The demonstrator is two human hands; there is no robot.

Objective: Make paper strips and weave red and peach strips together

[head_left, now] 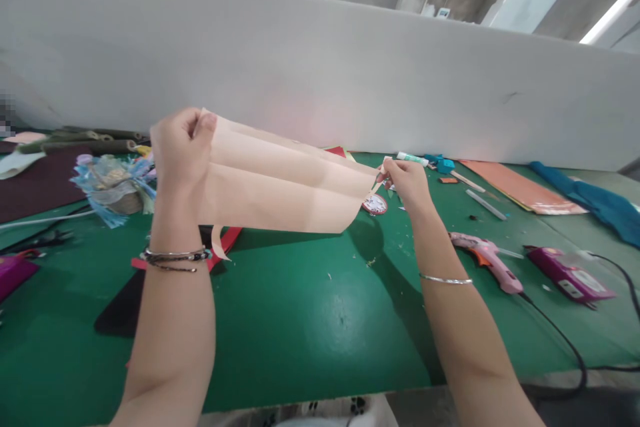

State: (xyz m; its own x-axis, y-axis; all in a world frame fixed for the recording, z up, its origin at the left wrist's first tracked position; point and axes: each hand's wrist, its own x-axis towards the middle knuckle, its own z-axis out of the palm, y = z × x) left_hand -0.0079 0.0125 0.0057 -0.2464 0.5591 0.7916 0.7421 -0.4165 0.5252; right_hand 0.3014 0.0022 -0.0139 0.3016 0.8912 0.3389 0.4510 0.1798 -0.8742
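A creased peach-coloured paper sheet (285, 190) is held up above the green table, stretched sideways between my two hands. My left hand (183, 147) is closed on its left end, thumb pressed on the face near the top corner. At the right end, my right hand (403, 180) pinches the narrow tip of the sheet; a thin pale strip shows at the fingertips. A narrow curl of the same paper (219, 245) hangs below the sheet by my left wrist. Behind the right fingertips lies a small round red-rimmed disc (375, 204), partly covered.
On the right lie a pink glue gun (490, 260), a purple power box (570, 273), a glue stick (486, 205) and an orange sheet pack (520, 185). On the left are a ribboned bundle (113, 187) and dark rolls (90, 140). A white partition (320, 67) stands behind.
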